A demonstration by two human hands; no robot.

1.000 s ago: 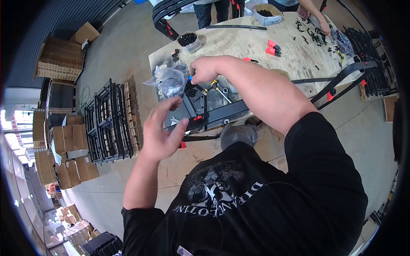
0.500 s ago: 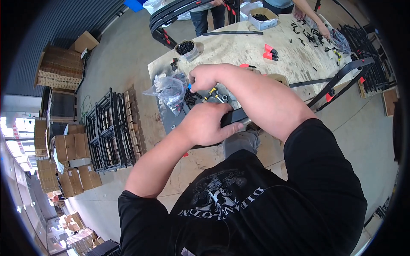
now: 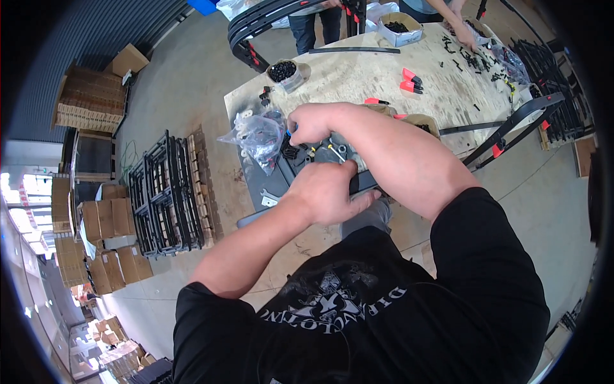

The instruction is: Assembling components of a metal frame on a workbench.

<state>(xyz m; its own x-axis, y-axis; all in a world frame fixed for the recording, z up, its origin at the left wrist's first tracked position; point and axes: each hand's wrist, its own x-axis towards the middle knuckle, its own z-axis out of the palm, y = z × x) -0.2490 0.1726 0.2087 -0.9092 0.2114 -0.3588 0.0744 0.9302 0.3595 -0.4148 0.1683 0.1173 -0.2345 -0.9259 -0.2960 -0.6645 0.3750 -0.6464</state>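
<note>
Back upward, the left hand (image 3: 326,192) reaches in from the lower left in the head view, its forearm slanting up and right, wrist nearly straight. Thumb and fingers stand moderately apart, with a black bar (image 3: 363,182) held between them at the near edge of the table (image 3: 345,73); the fingertips are hidden. Farther off, the right hand (image 3: 310,123) comes from the lower right, its forearm crossing diagonally to the upper left, wrist bent down and fingers curled narrowly around a small blue item (image 3: 290,133), mostly covered.

Counted around them: one clear plastic bag (image 3: 259,137) just left of the right hand, one silver wrench (image 3: 269,197) left of the left hand, and one yellow-handled tool (image 3: 336,153) between the two hands. One tub (image 3: 291,82) of black parts and one white-and-blue box (image 3: 403,37) of black parts stand farther back; another box (image 3: 427,120) is partly hidden behind the right forearm. Two red-and-black pieces (image 3: 411,86) lie together at mid-table, with a third nearer the right forearm. One long black strip (image 3: 355,50) lies along the far edge. Two co-workers are partly visible; one's hand (image 3: 465,38) is near scattered black fasteners (image 3: 473,61), too many to count.
</note>
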